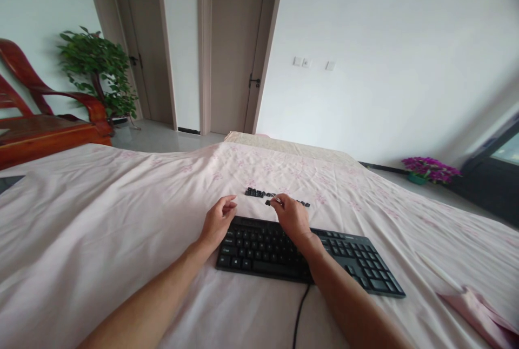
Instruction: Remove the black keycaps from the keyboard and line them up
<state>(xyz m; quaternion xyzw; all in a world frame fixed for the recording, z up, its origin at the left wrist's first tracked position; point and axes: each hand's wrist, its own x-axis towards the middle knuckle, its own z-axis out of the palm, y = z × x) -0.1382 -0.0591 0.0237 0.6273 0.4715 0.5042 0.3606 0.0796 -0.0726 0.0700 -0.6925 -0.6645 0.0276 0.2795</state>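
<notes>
A black keyboard [357, 262] lies on a pale pink floral sheet [101, 230] in front of me, its cable [299, 316] running toward me. A row of loose black keycaps [255, 193] sits on the sheet just beyond it. My right hand [292, 215] hovers over the keyboard's far edge, fingers pinched on a thin metal tool with a black keycap at its tip. My left hand [219, 219] rests at the keyboard's left end, fingers loosely curled, holding nothing that I can see.
A red wooden chair [44, 122] and a potted green plant [97, 73] stand at the left. Two doors [233, 52] are in the far wall. A pot of purple flowers [430, 169] sits on the floor at the right. A folded pink cloth [478, 306] lies lower right.
</notes>
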